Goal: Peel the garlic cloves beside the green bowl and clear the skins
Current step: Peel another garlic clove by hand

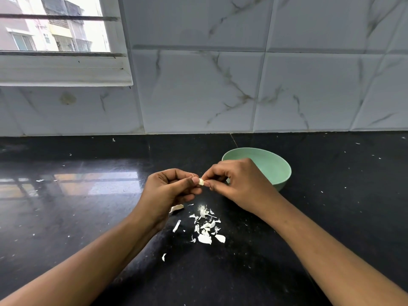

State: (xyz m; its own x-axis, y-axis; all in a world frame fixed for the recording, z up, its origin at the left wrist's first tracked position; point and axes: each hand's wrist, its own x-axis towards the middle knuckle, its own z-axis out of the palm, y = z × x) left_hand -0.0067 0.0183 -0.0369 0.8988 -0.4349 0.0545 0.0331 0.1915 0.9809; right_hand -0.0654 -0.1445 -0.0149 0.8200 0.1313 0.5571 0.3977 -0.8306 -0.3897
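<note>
Mid-peel: we held one clove (201, 181) up between both grips, just in front of the bowl (278, 171).
Our left grip (174, 188) pinched the clove above the tabletop (88, 206). Our right grip (238, 184) pinched at its skin, fingertips pressed together. The next move, we judged, called for a small pull to strip it, then sweeping up. Count: one clove, one bowl, some two dozen skins (206, 226), too small to tally exactly.

Soft window (55, 29) daylight, edges seemingly bowed
</note>
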